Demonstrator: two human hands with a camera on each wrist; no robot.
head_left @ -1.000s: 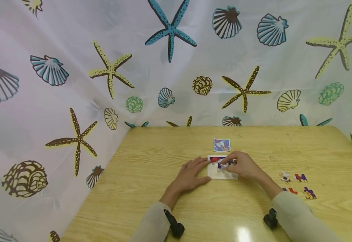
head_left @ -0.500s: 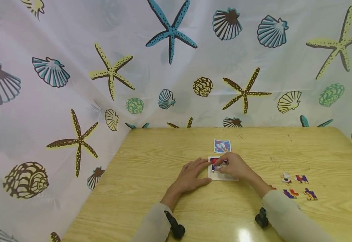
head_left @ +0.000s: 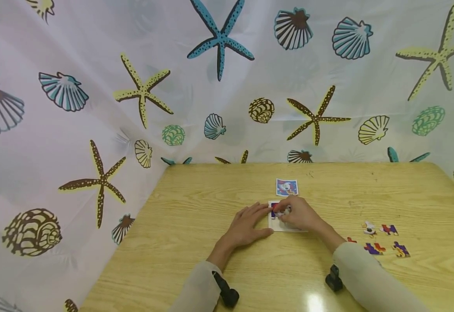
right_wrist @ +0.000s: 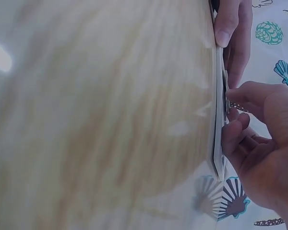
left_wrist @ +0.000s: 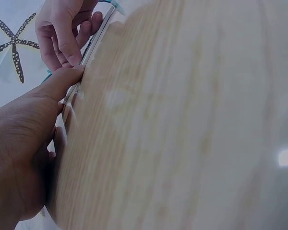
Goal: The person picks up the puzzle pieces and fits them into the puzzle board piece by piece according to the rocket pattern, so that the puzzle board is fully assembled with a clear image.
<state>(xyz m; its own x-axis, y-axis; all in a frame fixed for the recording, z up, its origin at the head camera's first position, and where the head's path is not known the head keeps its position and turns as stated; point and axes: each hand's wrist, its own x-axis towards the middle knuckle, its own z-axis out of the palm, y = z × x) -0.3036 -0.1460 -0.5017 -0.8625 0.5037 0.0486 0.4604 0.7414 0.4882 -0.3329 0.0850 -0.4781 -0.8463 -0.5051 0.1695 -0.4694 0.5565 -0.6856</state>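
My left hand lies flat on the table, fingers spread. Its fingertips touch the left side of a white-edged jigsaw tray, with the thumb at the near left corner. Over the tray's upper part, my right hand pinches a purple-and-white jigsaw piece between thumb and index finger, close against the left edge. Red and white parts of the picture show around those fingers; the rest is hidden beneath the hand. Edge-on in the right wrist view, the tray has my right fingertips right at its upper face.
Just behind the tray lies a small square picture card showing a white cartoon character. Several loose jigsaw pieces are spread at the right, one partly behind the right sleeve. A shell-and-starfish curtain hangs along the table's back and left.
My right hand has moved left across the tray with the jigsaw piece, from the middle to the left side. My left hand keeps its place.
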